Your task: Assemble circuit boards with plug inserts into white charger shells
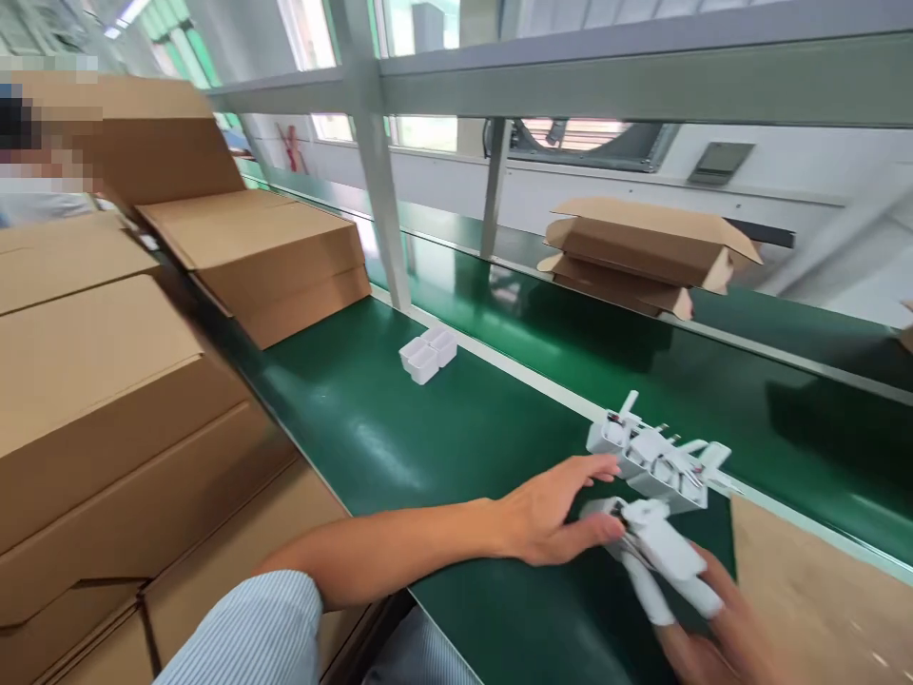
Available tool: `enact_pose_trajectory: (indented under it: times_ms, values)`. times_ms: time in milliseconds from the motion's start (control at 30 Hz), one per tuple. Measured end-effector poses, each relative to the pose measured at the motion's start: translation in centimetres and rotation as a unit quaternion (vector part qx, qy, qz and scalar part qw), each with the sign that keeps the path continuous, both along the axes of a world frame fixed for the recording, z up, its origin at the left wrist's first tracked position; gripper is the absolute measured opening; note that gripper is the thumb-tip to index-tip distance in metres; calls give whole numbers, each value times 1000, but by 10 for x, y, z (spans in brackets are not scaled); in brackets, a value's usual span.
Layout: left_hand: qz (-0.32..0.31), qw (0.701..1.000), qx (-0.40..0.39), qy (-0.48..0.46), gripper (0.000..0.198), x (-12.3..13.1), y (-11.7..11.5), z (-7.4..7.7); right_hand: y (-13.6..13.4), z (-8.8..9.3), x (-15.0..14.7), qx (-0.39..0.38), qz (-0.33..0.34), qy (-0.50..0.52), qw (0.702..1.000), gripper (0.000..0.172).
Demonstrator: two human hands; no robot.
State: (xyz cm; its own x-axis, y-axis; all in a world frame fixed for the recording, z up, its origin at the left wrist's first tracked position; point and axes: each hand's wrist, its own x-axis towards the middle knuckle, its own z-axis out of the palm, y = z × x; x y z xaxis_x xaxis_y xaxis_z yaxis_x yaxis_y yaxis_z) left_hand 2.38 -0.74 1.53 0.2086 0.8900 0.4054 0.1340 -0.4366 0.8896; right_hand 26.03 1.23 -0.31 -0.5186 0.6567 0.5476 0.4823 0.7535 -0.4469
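My left hand (553, 509) reaches across the green belt (399, 428), fingers stretched toward a cluster of white plastic parts (652, 457) lying by the belt's far edge; the fingertips touch them. My right hand (713, 633) comes in from the lower right and is closed round more white plastic parts (663, 557), which stick up and left from its fingers. Further up the belt sits a small white two-cell plastic tray (428, 354), apart from both hands.
Stacked flat cardboard boxes (106, 381) line the belt's left side. A second green belt (713, 371) runs behind a grey rail and carries folded cardboard boxes (642, 252). A cardboard sheet (813, 590) lies at lower right. A grey post (381, 190) stands mid-belt.
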Motion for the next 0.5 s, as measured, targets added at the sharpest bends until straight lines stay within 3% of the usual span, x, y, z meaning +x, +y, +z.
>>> enact_pose_trajectory:
  times_ms: [133, 300, 500]
  values:
    - [16, 1000, 5, 9, 58, -3, -2, -4, -6, 18, -26, 37, 74, 28, 996, 25]
    - [9, 999, 26, 33, 62, -6, 1, -8, -11, 29, -22, 49, 15, 16, 999, 26]
    - [9, 993, 82, 88, 71, 4, 18, -3, -1, 1, -2, 106, 21, -28, 994, 18]
